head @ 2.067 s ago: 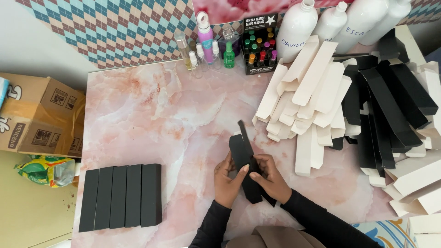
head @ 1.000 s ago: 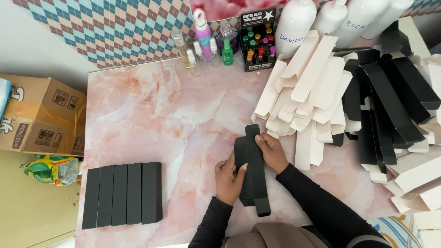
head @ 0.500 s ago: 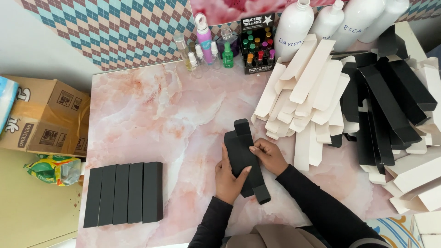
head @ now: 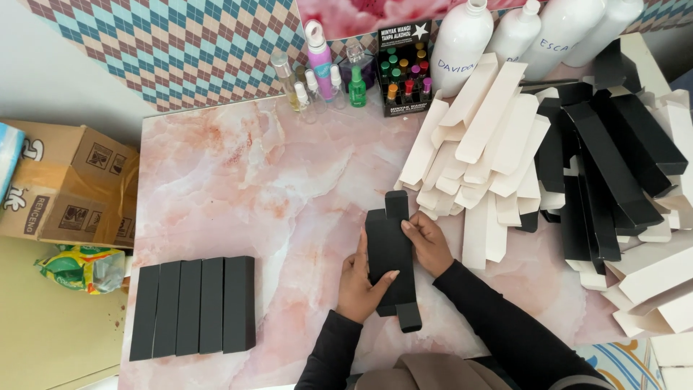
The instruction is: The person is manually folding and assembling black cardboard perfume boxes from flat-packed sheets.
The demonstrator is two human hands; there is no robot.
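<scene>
A long black cardboard carton (head: pixel 390 254) with open end flaps lies between both hands, just above the pink marble tabletop (head: pixel 253 188). My left hand (head: pixel 361 283) grips its left side, thumb laid across its front. My right hand (head: pixel 427 242) holds its right edge with the fingertips on the panel. A row of several finished black boxes (head: pixel 193 306) lies side by side at the table's front left.
A heap of flat white cartons (head: pixel 480 148) and a heap of flat black cartons (head: pixel 603 159) fill the right side. Small bottles (head: pixel 321 68), a black display box (head: pixel 404 65) and large white bottles (head: pixel 462 40) line the back. A cardboard box (head: pixel 68 184) stands left of the table.
The black carton went from a tilted, half-folded state to being held straighter and squared up in both hands; my right hand slid from its upper end to its right edge.
</scene>
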